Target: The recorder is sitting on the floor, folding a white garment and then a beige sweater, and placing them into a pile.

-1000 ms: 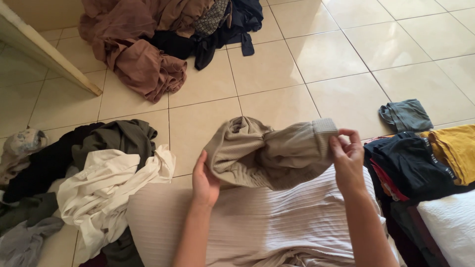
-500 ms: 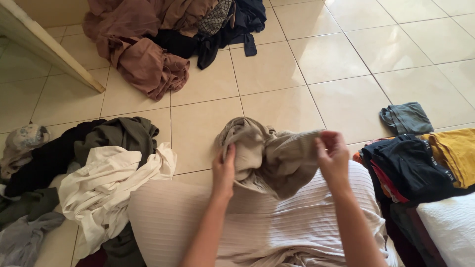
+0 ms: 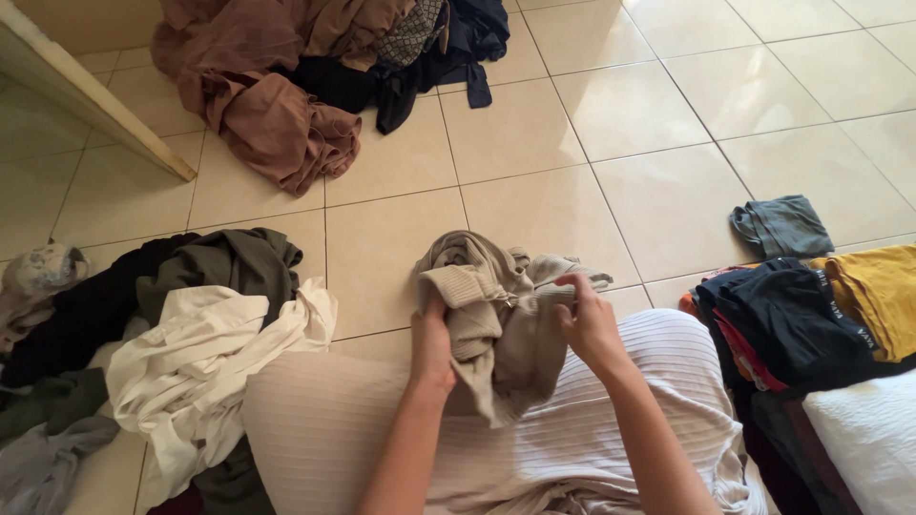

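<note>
I hold a bunched beige knit garment (image 3: pixel 501 315) in front of me, over my lap, which is covered in pale ribbed fabric (image 3: pixel 324 429). My left hand (image 3: pixel 432 343) grips the garment's left side, just under a folded ribbed cuff. My right hand (image 3: pixel 589 324) pinches its right edge between thumb and fingers. The garment hangs crumpled between both hands, its lower part draped on my lap.
A heap of white, olive, black and grey clothes (image 3: pixel 181 334) lies at my left. Folded dark, red and yellow clothes (image 3: pixel 811 315) are stacked at my right beside a white cushion (image 3: pixel 868 439). A small grey folded piece (image 3: pixel 782 227) lies on the tiles. Brown and navy clothes (image 3: pixel 315 67) are piled farther off.
My hands have come closer together, gathering the beige garment from a wide spread into a tight crumpled bundle lower over my lap.
</note>
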